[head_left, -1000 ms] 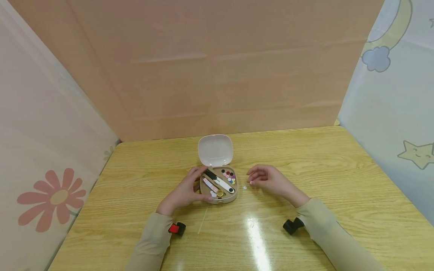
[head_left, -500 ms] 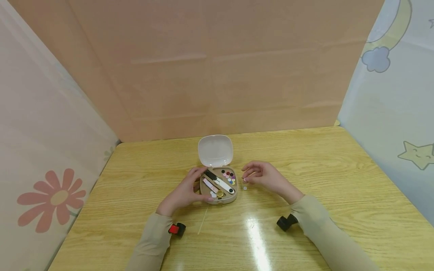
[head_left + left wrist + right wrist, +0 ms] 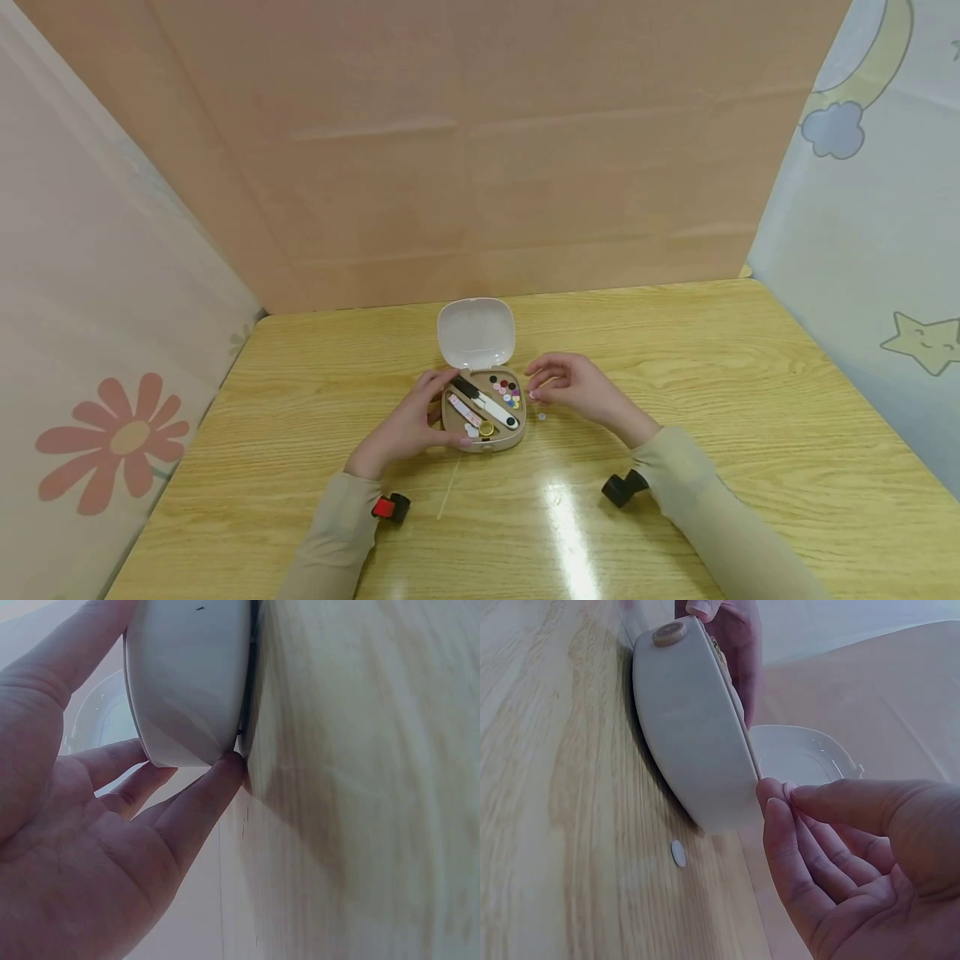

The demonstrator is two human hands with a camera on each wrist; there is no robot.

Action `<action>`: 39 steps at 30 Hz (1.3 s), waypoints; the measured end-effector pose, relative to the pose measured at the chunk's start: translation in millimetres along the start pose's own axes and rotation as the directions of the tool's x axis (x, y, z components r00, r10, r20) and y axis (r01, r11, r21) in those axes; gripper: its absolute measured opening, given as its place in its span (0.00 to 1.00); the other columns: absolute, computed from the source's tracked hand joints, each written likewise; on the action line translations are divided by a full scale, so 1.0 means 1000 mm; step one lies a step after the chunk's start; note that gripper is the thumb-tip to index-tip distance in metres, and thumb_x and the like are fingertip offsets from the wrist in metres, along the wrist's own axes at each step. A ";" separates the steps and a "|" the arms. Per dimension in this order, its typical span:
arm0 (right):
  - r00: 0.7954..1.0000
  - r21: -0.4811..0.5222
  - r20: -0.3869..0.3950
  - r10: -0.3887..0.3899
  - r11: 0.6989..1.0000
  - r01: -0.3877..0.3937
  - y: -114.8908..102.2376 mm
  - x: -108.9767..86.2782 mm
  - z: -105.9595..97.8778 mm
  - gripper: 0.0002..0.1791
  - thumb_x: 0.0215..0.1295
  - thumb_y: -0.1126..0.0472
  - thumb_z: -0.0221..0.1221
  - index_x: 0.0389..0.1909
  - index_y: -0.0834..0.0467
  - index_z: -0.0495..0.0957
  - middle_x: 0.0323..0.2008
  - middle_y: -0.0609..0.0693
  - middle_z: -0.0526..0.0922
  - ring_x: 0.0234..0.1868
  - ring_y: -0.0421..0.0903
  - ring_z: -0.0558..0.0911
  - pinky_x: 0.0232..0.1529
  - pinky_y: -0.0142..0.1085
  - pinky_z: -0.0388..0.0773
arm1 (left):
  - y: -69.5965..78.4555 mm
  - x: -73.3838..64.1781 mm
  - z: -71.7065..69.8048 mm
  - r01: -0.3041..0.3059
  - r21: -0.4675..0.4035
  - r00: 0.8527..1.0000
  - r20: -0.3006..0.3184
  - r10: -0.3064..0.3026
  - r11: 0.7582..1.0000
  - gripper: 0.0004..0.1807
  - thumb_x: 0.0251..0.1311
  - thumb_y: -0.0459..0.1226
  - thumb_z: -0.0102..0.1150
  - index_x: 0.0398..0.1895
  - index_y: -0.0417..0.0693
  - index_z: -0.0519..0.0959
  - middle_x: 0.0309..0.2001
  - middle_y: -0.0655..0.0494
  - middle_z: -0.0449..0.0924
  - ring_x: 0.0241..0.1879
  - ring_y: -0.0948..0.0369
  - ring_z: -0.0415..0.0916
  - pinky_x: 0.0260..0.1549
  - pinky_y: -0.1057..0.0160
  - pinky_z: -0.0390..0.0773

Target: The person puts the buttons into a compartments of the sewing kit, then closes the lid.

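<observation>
An open cream sewing box (image 3: 498, 446) stands on the table, its lid (image 3: 477, 332) tilted back. My left hand (image 3: 403, 427) grips the box by its left side, thumb at the front and fingers round the back. Just off the right rim, my right hand (image 3: 577, 390) pinches a small pale button (image 3: 788, 790) between thumb and finger. Below that hand a white button (image 3: 678, 853) lies on the table. Inside the box are several coloured buttons (image 3: 506, 388), a black-and-white tool (image 3: 491, 407), a pink-and-white strip (image 3: 465, 411) and a gold ring-shaped piece (image 3: 487, 428).
A thin yellowish strip (image 3: 448, 490) lies on the wooden table (image 3: 315, 350) in front of the box. A peach sheet (image 3: 465, 167) rises behind the table. Patterned sheets stand along the left and right.
My right hand has moved left with the pale button, from over the table to beside the box's right rim. The left hand and the box have stayed in place.
</observation>
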State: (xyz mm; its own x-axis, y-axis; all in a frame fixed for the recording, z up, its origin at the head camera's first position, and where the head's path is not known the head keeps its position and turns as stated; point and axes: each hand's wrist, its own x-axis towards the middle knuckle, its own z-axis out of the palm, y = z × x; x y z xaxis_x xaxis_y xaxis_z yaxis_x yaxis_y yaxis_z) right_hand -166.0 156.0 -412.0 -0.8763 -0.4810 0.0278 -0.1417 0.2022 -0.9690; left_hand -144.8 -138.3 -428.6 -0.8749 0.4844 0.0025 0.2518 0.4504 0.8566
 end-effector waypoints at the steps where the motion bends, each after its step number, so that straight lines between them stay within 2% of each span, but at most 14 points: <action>1: 1.000 0.003 0.000 0.000 1.000 0.000 0.000 0.001 0.001 0.17 0.61 0.74 0.60 0.51 0.73 0.73 0.41 0.65 0.80 0.41 0.60 0.82 0.43 0.46 0.82 | -0.001 0.000 0.000 -0.003 0.003 1.000 -0.001 0.003 1.000 0.55 0.41 0.43 0.78 0.73 0.54 0.56 0.59 0.55 0.60 0.65 0.52 0.59 0.58 0.53 0.71; 8: 1.000 0.010 -0.007 -0.002 1.000 0.002 -0.001 0.005 0.005 0.17 0.60 0.74 0.60 0.50 0.71 0.74 0.41 0.64 0.81 0.41 0.59 0.82 0.44 0.47 0.82 | -0.002 0.000 0.000 0.002 0.004 1.000 -0.002 -0.002 1.000 0.54 0.42 0.44 0.77 0.73 0.56 0.56 0.59 0.56 0.60 0.65 0.52 0.59 0.58 0.54 0.71; 10: 1.000 0.016 -0.002 -0.008 1.000 0.008 -0.002 0.006 0.007 0.17 0.60 0.74 0.60 0.50 0.72 0.73 0.40 0.64 0.81 0.41 0.58 0.83 0.44 0.47 0.82 | 0.007 -0.003 -0.001 0.004 -0.015 1.000 -0.003 -0.004 1.000 0.53 0.43 0.40 0.77 0.73 0.52 0.56 0.60 0.52 0.60 0.66 0.49 0.59 0.59 0.50 0.69; 15: 1.000 0.035 0.003 -0.006 0.999 0.006 -0.002 0.009 0.010 0.17 0.60 0.75 0.60 0.50 0.72 0.73 0.40 0.64 0.81 0.39 0.58 0.83 0.43 0.47 0.82 | 0.008 -0.003 -0.001 0.023 -0.010 1.000 0.006 -0.023 1.000 0.53 0.43 0.41 0.76 0.74 0.54 0.55 0.59 0.54 0.60 0.66 0.51 0.58 0.59 0.52 0.69; 17: 1.000 0.036 -0.002 0.004 0.999 -0.003 -0.002 0.010 0.010 0.17 0.60 0.75 0.60 0.50 0.72 0.73 0.39 0.64 0.81 0.39 0.57 0.83 0.41 0.46 0.83 | -0.001 0.000 0.000 0.018 0.008 1.000 0.008 -0.018 1.000 0.55 0.42 0.44 0.77 0.74 0.57 0.55 0.58 0.57 0.60 0.66 0.54 0.58 0.58 0.55 0.70; 22: 0.999 0.032 -0.022 0.025 0.999 -0.024 -0.003 0.014 0.011 0.16 0.60 0.75 0.60 0.49 0.71 0.74 0.39 0.63 0.80 0.38 0.56 0.83 0.38 0.43 0.84 | 0.000 0.000 0.000 0.004 0.005 1.000 0.008 -0.004 1.000 0.55 0.42 0.45 0.77 0.74 0.55 0.55 0.59 0.56 0.59 0.66 0.52 0.58 0.58 0.53 0.70; 30: 0.997 0.060 -0.055 0.056 0.997 -0.053 -0.002 0.019 0.016 0.18 0.59 0.71 0.63 0.49 0.72 0.74 0.40 0.64 0.80 0.38 0.56 0.83 0.38 0.45 0.84 | -0.001 0.001 0.000 -0.008 -0.001 1.000 0.005 0.008 1.000 0.54 0.42 0.45 0.77 0.74 0.54 0.55 0.59 0.55 0.59 0.65 0.51 0.59 0.58 0.52 0.70; 36: 0.994 0.056 -0.075 0.075 0.996 -0.071 -0.001 0.021 0.019 0.17 0.58 0.71 0.64 0.48 0.71 0.74 0.39 0.62 0.81 0.36 0.53 0.84 0.37 0.45 0.84 | 0.002 0.000 0.000 0.008 -0.015 1.000 -0.001 -0.008 1.000 0.54 0.42 0.41 0.77 0.73 0.52 0.56 0.60 0.52 0.59 0.66 0.51 0.58 0.59 0.51 0.69; 39: 0.994 0.057 -0.080 0.074 0.996 -0.070 0.000 0.022 0.020 0.17 0.58 0.71 0.65 0.48 0.71 0.75 0.38 0.62 0.81 0.35 0.52 0.83 0.37 0.45 0.84 | 0.009 -0.002 0.000 0.004 -0.030 1.000 0.000 -0.004 1.000 0.53 0.44 0.37 0.77 0.74 0.47 0.55 0.60 0.47 0.59 0.66 0.47 0.57 0.59 0.48 0.68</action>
State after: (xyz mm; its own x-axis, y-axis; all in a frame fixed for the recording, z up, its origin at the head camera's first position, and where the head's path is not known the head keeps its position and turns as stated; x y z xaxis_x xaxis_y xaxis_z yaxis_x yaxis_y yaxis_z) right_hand -176.3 128.5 -416.1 -0.9184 -0.3950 -0.0249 -0.0538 0.1869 -0.9809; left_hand -140.7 -135.5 -420.8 -0.8757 0.4829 -0.0011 0.2358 0.4295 0.8717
